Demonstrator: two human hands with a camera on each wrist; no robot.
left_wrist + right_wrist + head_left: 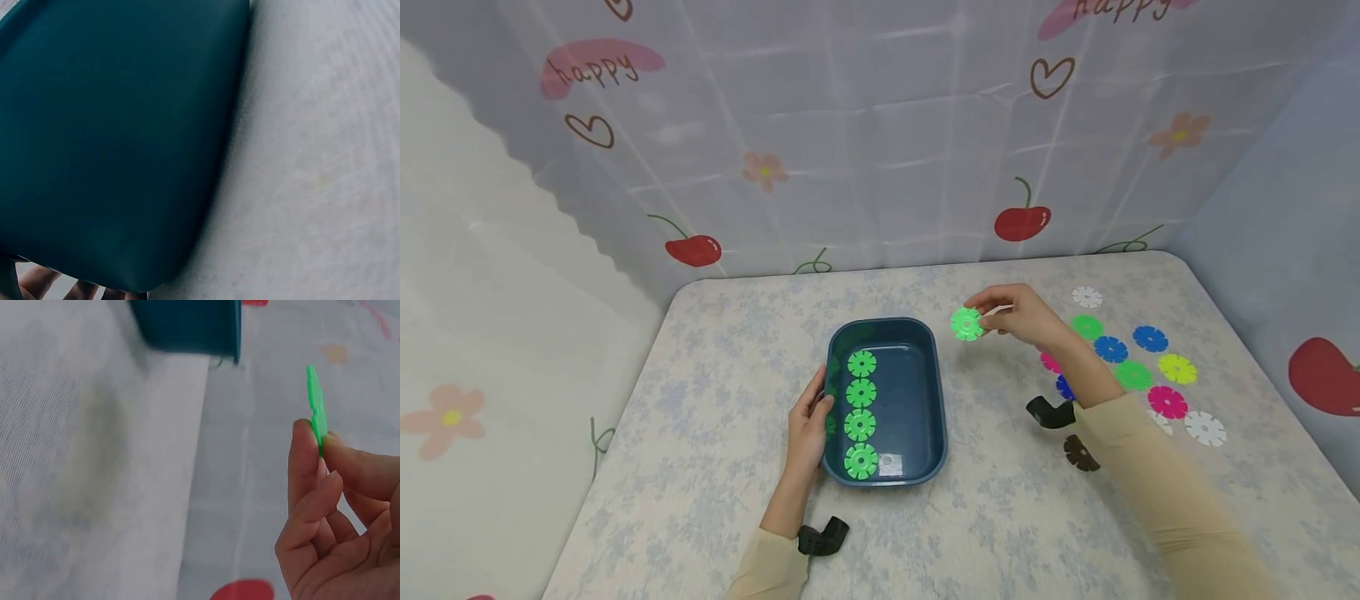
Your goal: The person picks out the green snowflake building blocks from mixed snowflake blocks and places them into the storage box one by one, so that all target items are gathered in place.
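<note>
A dark blue tray [910, 408] stands mid-table, with several green discs [861, 392] in a column along its left side. My left hand [808, 429] grips the tray's left wall, thumb at the rim; in the left wrist view its fingers [81, 290] show at the edge of the tray [119, 137]. To the right of the tray, above the table, my right hand [1015, 315] pinches a green disc [966, 324] by its edge. The right wrist view shows that disc [316, 406] edge-on between thumb and fingers of the hand [344, 519].
Loose discs lie at the right of the table, among them a yellow disc [1177, 368], a pink disc [1168, 402], a blue disc [1150, 338] and a brown disc [1081, 453]. My right forearm passes over some of them. A printed curtain [880, 167] hangs behind the table.
</note>
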